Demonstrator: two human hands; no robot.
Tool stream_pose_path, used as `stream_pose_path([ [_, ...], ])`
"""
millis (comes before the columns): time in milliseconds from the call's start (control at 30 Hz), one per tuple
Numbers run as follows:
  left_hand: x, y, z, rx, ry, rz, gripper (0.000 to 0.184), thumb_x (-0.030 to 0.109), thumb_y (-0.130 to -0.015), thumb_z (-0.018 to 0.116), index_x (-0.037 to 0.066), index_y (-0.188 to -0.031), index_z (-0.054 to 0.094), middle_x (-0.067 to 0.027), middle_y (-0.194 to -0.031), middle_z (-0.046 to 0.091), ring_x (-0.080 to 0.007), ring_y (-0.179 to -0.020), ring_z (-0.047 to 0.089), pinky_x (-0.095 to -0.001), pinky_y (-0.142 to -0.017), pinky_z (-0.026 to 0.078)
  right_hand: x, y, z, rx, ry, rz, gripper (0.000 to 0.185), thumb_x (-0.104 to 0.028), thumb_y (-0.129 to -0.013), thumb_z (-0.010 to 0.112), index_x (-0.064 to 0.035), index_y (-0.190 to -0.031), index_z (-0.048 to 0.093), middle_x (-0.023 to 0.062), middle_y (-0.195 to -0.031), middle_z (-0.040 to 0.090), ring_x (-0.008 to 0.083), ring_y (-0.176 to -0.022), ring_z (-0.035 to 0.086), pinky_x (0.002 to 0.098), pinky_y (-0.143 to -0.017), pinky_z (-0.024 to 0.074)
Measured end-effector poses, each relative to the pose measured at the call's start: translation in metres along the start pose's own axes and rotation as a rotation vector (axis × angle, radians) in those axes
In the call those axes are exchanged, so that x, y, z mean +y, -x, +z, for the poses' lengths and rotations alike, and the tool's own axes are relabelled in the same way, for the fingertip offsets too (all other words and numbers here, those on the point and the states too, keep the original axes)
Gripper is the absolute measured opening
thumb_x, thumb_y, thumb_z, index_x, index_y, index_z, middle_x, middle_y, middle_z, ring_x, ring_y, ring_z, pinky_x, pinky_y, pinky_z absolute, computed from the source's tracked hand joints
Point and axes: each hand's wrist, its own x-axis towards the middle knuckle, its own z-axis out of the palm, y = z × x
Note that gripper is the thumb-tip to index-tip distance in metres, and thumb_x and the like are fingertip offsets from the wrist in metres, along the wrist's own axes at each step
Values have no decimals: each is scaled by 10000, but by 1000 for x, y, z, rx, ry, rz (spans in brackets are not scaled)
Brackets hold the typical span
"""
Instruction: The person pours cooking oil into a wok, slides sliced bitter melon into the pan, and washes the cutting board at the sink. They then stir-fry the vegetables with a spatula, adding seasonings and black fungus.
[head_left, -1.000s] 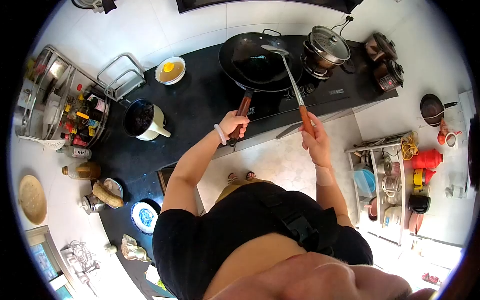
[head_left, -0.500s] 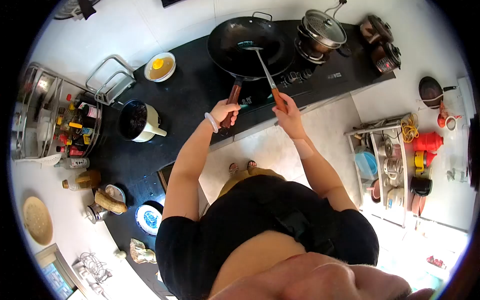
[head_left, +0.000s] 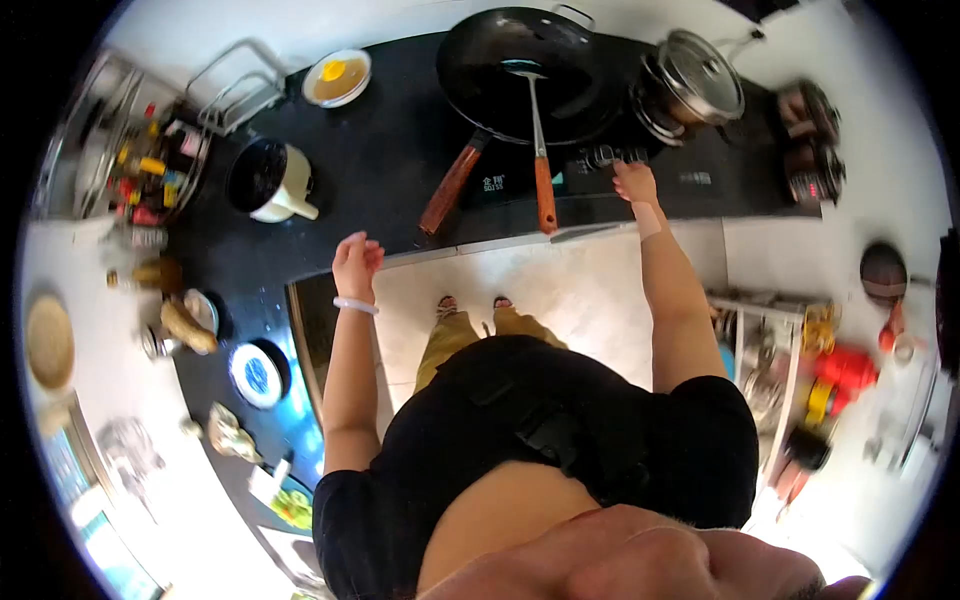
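My right hand point(head_left: 635, 184) reaches to the front of the stove, its fingers closed at a stove knob point(head_left: 630, 157); the fingertips are small and partly blurred. To the left, my left hand point(head_left: 357, 262) hangs just off the counter's front edge, loosely curled and holding nothing, with a pale bangle point(head_left: 356, 305) at the wrist. The black wok point(head_left: 500, 100) sits on the left burner, its wooden handle point(head_left: 455, 185) pointing toward me. A spatula point(head_left: 541, 150) rests in the wok, its wooden grip lying over the front rim toward the counter edge.
A steel pot with a glass lid point(head_left: 700, 80) stands on the right burner, with two dark cookers point(head_left: 812, 165) beyond it. On the left are a bowl with egg point(head_left: 337, 77), a white pot with dark contents point(head_left: 285, 188), a bottle rack point(head_left: 150, 165) and a blue-white plate point(head_left: 257, 375).
My left hand has let go of the wok handle and drawn back left. My right hand has released the spatula and moved right to the stove knobs. The view has shifted.
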Motion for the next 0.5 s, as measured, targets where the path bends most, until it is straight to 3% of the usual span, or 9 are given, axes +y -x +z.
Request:
stream_pose_path([
  [33, -17, 12, -12, 36, 19, -12, 131, 179, -842, 559, 68, -912, 549, -62, -732, 586, -145, -628, 579, -245, -540, 472, -2, -29, 1, -25, 264, -13, 622, -554, -781, 451, 27, -947, 602, 181, -935, 627, 332, -885, 591, 431, -739, 470],
  [100, -56, 28, -25, 117, 86, -42, 109, 172, -844, 551, 74, -888, 537, -58, -730, 583, -137, -626, 579, -248, -538, 473, -36, -31, -7, -13, 475, -87, 666, -591, -759, 442, 18, -976, 600, 220, -1040, 584, 393, -955, 547, 480, -803, 421],
  [167, -91, 36, -18, 251, 138, -115, 123, 158, -848, 523, 66, -928, 541, -63, -757, 580, -150, -645, 576, -269, -561, 482, -53, -62, -1, -59, 678, -133, 700, -588, -770, 433, -19, -1167, 521, 197, -1164, 527, 368, -1053, 500, 462, -839, 391],
  [200, -108, 36, -22, 293, 181, -133, 149, 145, -850, 505, 57, -963, 547, -67, -773, 577, -161, -657, 574, -280, -575, 488, -45, -96, 6, -109, 660, -193, 627, -535, -790, 443, -21, -1140, 529, 166, -1050, 522, 317, -937, 495, 424, -757, 393],
  [233, -113, 42, -17, 335, 217, -143, 152, 150, -852, 504, 56, -965, 546, -65, -771, 576, -163, -673, 576, -281, -585, 489, -27, -139, 15, -200, 454, -213, 555, -482, -811, 454, -23, -1113, 538, 135, -936, 517, 266, -821, 490, 386, -676, 394],
  [300, -124, 37, 0, 421, 290, -168, 157, 171, -861, 499, 58, -960, 544, -61, -770, 573, -170, -729, 586, -282, -618, 494, -13, -202, 28, -372, 7, -28, 411, -375, -853, 476, -28, -1059, 555, 72, -708, 508, 163, -589, 479, 311, -514, 396],
  [333, -128, 39, 13, 483, 297, -154, 126, 161, -839, 527, 60, -912, 520, -67, -752, 575, -159, -615, 577, -278, -544, 493, -14, -218, 30, -346, -72, 138, 379, -405, -860, 458, -61, -973, 568, 48, -658, 506, 139, -536, 462, 280, -464, 384],
  [400, -132, 36, 37, 559, 330, -199, 122, 164, -835, 532, 68, -910, 523, -67, -752, 577, -161, -607, 581, -281, -532, 492, -17, -251, 34, -235, -251, 465, 385, -465, -873, 423, -127, -802, 593, 0, -558, 502, 92, -430, 429, 220, -365, 361],
  [500, -144, 20, 66, 591, 382, -214, 119, 163, -834, 534, 73, -912, 525, -63, -753, 578, -161, -621, 586, -278, -541, 494, -22, -274, 31, -349, -414, 697, 544, -594, -833, 365, -125, -597, 510, -10, -510, 502, 98, -398, 433, 198, -354, 371],
])
